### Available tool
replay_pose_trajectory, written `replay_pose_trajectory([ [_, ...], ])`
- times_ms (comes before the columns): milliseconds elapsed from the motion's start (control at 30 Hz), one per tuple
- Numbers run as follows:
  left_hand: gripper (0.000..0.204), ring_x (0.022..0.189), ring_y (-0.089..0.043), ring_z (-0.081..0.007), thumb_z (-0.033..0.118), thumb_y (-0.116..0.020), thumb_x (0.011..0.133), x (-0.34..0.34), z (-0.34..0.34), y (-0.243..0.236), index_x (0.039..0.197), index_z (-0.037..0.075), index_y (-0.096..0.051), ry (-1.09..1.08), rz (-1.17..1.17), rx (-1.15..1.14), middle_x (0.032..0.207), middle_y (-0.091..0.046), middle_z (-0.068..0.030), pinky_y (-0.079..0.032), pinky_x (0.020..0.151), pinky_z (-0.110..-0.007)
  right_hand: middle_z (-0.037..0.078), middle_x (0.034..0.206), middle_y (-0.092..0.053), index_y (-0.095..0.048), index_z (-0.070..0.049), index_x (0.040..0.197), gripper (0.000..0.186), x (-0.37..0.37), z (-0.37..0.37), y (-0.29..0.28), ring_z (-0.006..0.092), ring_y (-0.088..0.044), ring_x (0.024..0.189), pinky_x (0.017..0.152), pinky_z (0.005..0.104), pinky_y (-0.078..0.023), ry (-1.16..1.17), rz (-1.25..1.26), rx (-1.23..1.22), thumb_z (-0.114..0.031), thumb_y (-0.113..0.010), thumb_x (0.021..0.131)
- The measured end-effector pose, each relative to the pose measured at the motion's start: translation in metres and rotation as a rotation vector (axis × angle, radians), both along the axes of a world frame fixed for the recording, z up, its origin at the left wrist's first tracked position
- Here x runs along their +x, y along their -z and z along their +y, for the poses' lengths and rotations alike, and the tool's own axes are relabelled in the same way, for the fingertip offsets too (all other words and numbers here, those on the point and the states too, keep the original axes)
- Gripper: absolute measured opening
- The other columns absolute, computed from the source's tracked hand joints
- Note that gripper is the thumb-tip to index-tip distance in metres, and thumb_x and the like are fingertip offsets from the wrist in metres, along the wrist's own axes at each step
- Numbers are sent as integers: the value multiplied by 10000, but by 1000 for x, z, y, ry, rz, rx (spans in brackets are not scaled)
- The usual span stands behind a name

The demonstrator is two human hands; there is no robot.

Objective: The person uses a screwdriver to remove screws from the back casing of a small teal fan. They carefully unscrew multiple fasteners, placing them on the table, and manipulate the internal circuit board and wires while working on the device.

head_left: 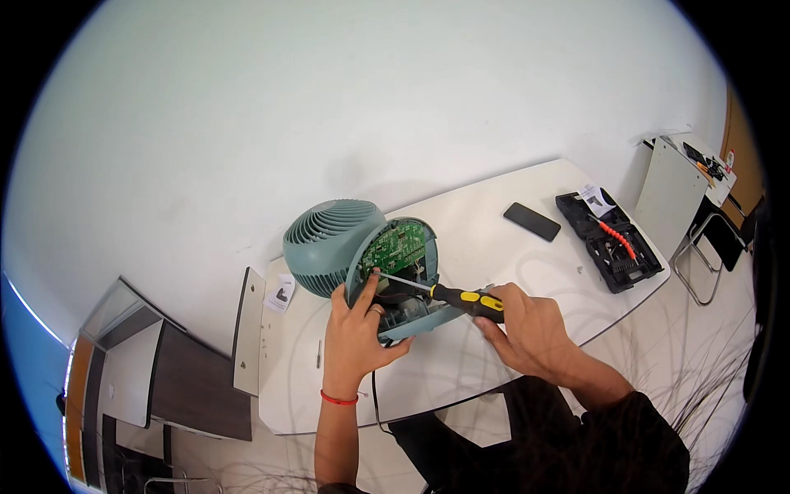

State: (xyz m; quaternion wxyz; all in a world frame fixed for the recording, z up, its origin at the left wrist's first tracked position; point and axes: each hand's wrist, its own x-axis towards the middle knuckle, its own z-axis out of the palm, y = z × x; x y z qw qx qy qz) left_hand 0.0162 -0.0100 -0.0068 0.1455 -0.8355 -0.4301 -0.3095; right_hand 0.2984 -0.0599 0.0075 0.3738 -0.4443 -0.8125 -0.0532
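Note:
A teal round fan (pixel 329 243) lies on its side on the white table (pixel 494 239), its open base facing me with a green circuit board (pixel 397 245) showing. My left hand (pixel 355 329) grips the rim of the base, index finger up against the board's lower edge; a red band circles that wrist. My right hand (pixel 527 325) holds a screwdriver (pixel 448 295) with a black and yellow handle. Its metal shaft points left, with the tip at the lower left of the board.
A black phone (pixel 532 221) and an open black tool case (pixel 611 239) with an orange flexible bit holder lie to the right. A small metal bit (pixel 318 354) and a paper tag (pixel 281 292) lie on the left. A black cord (pixel 374 403) hangs off the front edge.

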Motion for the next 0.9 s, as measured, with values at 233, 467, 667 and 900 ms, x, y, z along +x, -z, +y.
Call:
replay_pose_trajectory([
  [233, 431, 1180, -503, -490, 319, -878, 571, 2, 0, 0, 782, -12, -701, -7, 0, -13, 1445, -577, -185, -483, 998, -492, 112, 694, -615, -551, 25, 1058, 388, -1, 0, 5, 305, -594, 487, 461, 390, -468, 94, -3, -120, -296, -727, 929],
  [467, 440, 1173, -508, -488, 326, -877, 572, 2, -1, 0, 814, -4, -716, -10, -16, -35, 1447, -574, -188, -474, 1011, -493, 131, 816, -647, -569, 16, 1082, 372, 2, 3, 0, 286, -646, 597, 501, 379, -488, -34, 11, -37, -280, -728, 924],
  [667, 436, 1194, -500, -490, 325, -874, 571, 2, -1, 2, 822, 3, -723, -1, -7, -1, 1451, -572, -187, -478, 1008, -493, 105, 716, -625, -584, -2, 1006, 333, -4, 0, 3, 275, -612, 516, 453, 385, -459, -23, 13, -2, -299, -717, 934],
  [900, 434, 1216, -487, -496, 319, -870, 568, 4, -3, 2, 840, 11, -733, -15, -2, -27, 1463, -562, -184, -476, 1010, -503, 79, 562, -583, -568, -34, 887, 376, -3, -4, 2, 282, -561, 423, 417, 383, -428, 55, -84, -82, -388, -660, 973],
])
